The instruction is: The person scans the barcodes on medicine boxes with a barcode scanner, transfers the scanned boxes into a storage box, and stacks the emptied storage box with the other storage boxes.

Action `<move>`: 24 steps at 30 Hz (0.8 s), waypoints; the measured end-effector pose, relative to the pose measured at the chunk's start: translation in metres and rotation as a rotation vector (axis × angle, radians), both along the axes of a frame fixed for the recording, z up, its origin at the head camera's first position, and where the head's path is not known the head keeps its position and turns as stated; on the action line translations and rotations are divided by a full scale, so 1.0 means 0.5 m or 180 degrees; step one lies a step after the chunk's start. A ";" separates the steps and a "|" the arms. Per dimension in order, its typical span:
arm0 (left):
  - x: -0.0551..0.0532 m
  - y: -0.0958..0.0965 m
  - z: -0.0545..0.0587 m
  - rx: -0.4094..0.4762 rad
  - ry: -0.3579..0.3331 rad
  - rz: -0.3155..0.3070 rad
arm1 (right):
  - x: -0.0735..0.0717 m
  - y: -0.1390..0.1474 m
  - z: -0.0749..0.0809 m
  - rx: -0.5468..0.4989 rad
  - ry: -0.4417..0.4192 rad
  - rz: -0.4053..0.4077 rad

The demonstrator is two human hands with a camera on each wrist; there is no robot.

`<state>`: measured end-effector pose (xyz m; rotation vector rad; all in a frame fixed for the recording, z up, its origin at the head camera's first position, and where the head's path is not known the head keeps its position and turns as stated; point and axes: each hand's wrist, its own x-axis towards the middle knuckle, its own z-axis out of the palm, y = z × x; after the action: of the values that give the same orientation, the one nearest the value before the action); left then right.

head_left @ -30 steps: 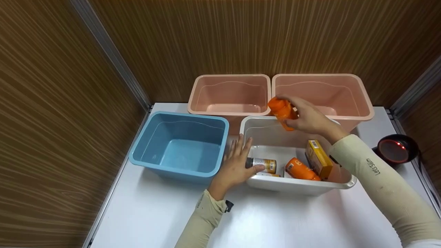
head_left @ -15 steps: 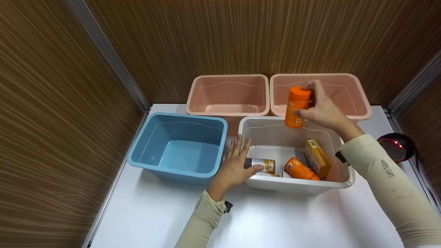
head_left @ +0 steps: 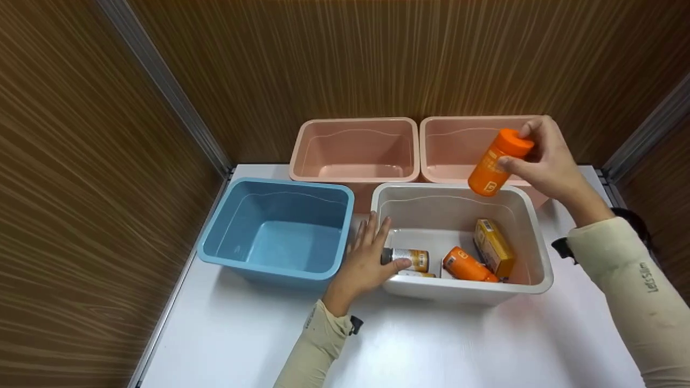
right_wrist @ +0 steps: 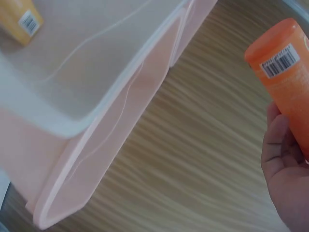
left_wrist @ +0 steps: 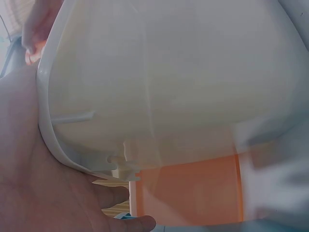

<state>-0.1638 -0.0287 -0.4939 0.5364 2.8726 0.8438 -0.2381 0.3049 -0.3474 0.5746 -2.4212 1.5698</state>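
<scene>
My right hand holds an orange plastic bottle by its cap end, tilted, over the back right rim of the white bin. A barcode label shows near the bottle's base in the right wrist view. My left hand rests on the white bin's front left corner, fingers straight along the outside and thumb over the rim. Inside that bin lie another orange bottle, a yellow box leaning on the right wall, and a dark-capped bottle with a yellow-and-white label, partly behind my left thumb.
A blue bin stands to the left. Two pink bins, the left pink bin and the right pink bin, stand along the wood-grain wall. A black device at the right is mostly hidden by my right sleeve.
My right hand has carried the orange bottle from the white bin's back left to its back right, turning it on the way. My left hand stays put. The sleeve now covers most of the black device.
</scene>
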 end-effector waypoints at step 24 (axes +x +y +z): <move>0.005 0.011 0.000 -0.0038 0.0058 0.0033 | 0.081 0.222 -0.044 0.0258 0.0085 -0.1137</move>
<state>-0.1614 -0.0230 -0.4940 0.5310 2.8974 0.8273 -0.1975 0.4157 -0.3692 0.1590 -2.4092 1.3139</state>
